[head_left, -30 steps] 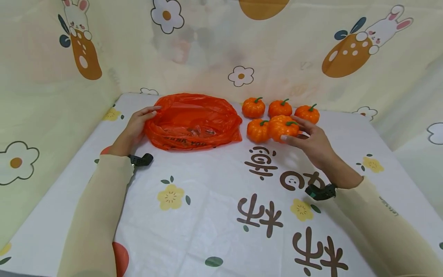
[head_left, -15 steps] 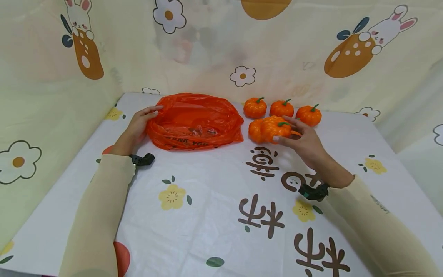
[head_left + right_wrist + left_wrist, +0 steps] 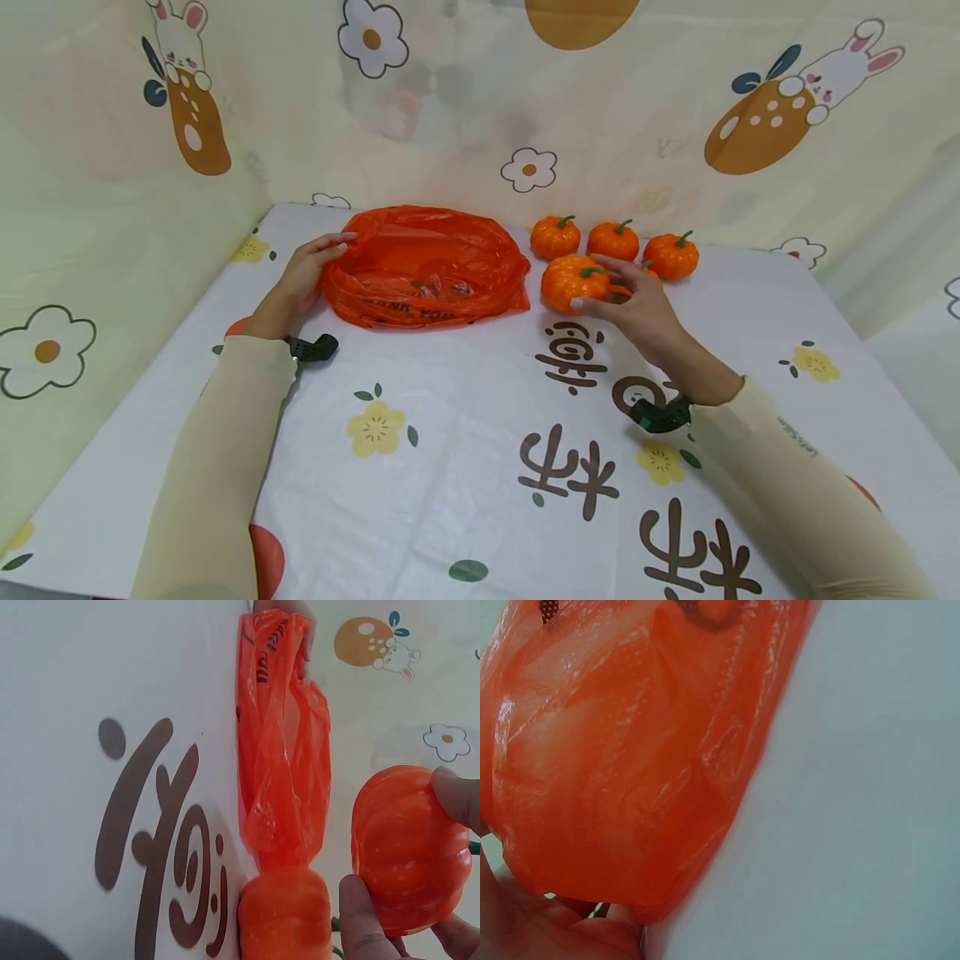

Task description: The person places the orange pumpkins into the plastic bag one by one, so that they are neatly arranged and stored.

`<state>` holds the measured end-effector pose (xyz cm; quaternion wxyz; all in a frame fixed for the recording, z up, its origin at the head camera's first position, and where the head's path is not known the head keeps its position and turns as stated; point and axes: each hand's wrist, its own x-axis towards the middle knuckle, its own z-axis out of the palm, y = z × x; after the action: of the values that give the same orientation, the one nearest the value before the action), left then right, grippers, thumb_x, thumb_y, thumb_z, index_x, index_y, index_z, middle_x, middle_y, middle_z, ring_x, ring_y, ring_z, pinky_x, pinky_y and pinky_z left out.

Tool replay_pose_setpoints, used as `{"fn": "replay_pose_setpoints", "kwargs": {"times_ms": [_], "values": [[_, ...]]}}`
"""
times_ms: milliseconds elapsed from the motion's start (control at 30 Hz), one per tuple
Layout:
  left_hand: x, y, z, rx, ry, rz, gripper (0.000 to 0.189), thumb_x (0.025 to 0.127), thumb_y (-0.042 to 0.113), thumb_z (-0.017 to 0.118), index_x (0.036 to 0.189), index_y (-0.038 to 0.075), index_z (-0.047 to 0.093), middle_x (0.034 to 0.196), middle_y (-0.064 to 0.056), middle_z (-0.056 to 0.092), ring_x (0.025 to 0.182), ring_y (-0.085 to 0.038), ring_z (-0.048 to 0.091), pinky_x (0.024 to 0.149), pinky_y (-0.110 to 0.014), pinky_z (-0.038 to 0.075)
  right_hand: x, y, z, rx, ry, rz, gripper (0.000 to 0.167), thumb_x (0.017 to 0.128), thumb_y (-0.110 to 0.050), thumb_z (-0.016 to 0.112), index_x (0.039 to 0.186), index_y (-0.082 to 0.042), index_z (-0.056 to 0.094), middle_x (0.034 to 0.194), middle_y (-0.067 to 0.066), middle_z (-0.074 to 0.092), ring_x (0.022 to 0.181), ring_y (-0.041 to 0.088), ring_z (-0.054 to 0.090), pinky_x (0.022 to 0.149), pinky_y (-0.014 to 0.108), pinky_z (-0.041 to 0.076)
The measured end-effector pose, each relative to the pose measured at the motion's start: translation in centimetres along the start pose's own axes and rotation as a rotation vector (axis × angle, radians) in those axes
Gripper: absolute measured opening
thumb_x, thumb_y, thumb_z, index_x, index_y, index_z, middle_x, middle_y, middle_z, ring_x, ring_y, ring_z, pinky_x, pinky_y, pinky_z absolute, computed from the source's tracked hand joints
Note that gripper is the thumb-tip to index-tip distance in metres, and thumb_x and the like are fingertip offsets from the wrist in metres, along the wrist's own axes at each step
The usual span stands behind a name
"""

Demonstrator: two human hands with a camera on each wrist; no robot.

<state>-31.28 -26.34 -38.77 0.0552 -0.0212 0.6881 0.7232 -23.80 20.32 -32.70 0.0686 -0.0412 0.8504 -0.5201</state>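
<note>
A red plastic bag [image 3: 427, 267] lies with its mouth spread wide, black lettering along its front. My left hand [image 3: 303, 271] grips its left rim; in the left wrist view, fingers [image 3: 570, 930] show at the bag's edge. My right hand [image 3: 637, 308] holds a small orange toy pumpkin [image 3: 573, 285] with a green stem, just right of the bag. In the right wrist view, the held pumpkin [image 3: 411, 851] is raised off the table, thumb and fingers around it. Beneath it another pumpkin [image 3: 285, 915] sits on the table beside the bag.
Along the back stand three more pumpkins: a left one [image 3: 555, 237], a middle one [image 3: 613, 241] and a right one [image 3: 671, 256]. Part of another pumpkin [image 3: 651, 271] shows behind my right hand. A patterned cloth wall [image 3: 450, 125] rises behind the white printed tablecloth [image 3: 442, 483].
My right hand has carried the held pumpkin left toward the bag, so it now covers the front-left pumpkin in the head view. The left hand stays at the bag's rim.
</note>
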Motion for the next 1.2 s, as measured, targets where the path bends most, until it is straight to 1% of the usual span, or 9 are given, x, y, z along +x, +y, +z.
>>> {"fn": "replay_pose_setpoints", "kwargs": {"times_ms": [267,433,633,733,933,1100,1200], "values": [[0.1,-0.1,-0.1,0.010,0.003,0.001,0.036,0.103,0.021,0.048,0.139,0.019,0.057,0.154,0.000,0.040,0.137,-0.020,0.041,0.111,-0.030,0.042,0.6,-0.6,1.5,-0.006,-0.026,0.007,0.079,0.087,-0.030,0.076,0.154,-0.026,0.033,0.154,0.013,0.032,0.122,0.031,0.045,0.093,0.025,0.051],[0.0,0.0,-0.1,0.016,0.007,0.003,0.037,0.104,0.020,0.047,0.139,0.019,0.056,0.154,-0.001,0.040,0.137,-0.020,0.042,0.111,-0.031,0.042,1.2,-1.0,2.3,-0.001,-0.052,-0.010,0.079,0.086,-0.031,0.076,0.153,-0.025,0.034,0.151,0.013,0.035,0.124,0.031,0.045,0.096,0.028,0.051],[-0.1,0.2,0.0,0.009,0.011,-0.001,0.038,0.104,0.019,0.047,0.140,0.016,0.054,0.152,-0.002,0.042,0.136,-0.020,0.043,0.112,-0.033,0.041,2.0,-1.5,3.0,0.009,-0.046,0.009,0.079,0.084,-0.032,0.078,0.151,-0.028,0.037,0.154,0.011,0.034,0.128,0.031,0.044,0.103,0.040,0.050],[0.0,0.3,0.0,0.005,0.014,-0.004,0.038,0.104,0.018,0.047,0.140,0.015,0.054,0.152,-0.002,0.042,0.136,-0.020,0.043,0.113,-0.033,0.040,2.3,-1.8,3.3,-0.009,-0.044,0.009,0.080,0.084,-0.034,0.078,0.151,-0.028,0.037,0.155,0.011,0.035,0.130,0.032,0.043,0.105,0.044,0.048],[0.1,0.2,0.0,-0.005,0.012,0.004,0.038,0.104,0.018,0.047,0.140,0.014,0.054,0.152,-0.002,0.042,0.136,-0.019,0.043,0.115,-0.033,0.039,3.1,-2.4,4.1,-0.010,-0.037,0.004,0.078,0.084,-0.035,0.078,0.150,-0.029,0.038,0.153,0.010,0.037,0.132,0.031,0.041,0.108,0.047,0.046],[0.3,0.0,0.0,-0.002,0.007,0.005,0.037,0.103,0.018,0.047,0.140,0.015,0.055,0.153,-0.001,0.042,0.136,-0.020,0.043,0.114,-0.034,0.040,4.0,-2.9,5.1,0.014,-0.062,0.011,0.077,0.085,-0.033,0.077,0.151,-0.030,0.037,0.154,0.009,0.035,0.132,0.030,0.040,0.107,0.046,0.047],[0.3,-0.2,0.1,-0.002,0.012,0.004,0.036,0.104,0.018,0.047,0.139,0.016,0.056,0.152,-0.001,0.042,0.135,-0.021,0.043,0.113,-0.035,0.041,4.6,-3.3,5.8,0.015,-0.071,0.027,0.078,0.085,-0.034,0.077,0.151,-0.033,0.036,0.155,0.007,0.034,0.134,0.029,0.039,0.107,0.047,0.048]]}}
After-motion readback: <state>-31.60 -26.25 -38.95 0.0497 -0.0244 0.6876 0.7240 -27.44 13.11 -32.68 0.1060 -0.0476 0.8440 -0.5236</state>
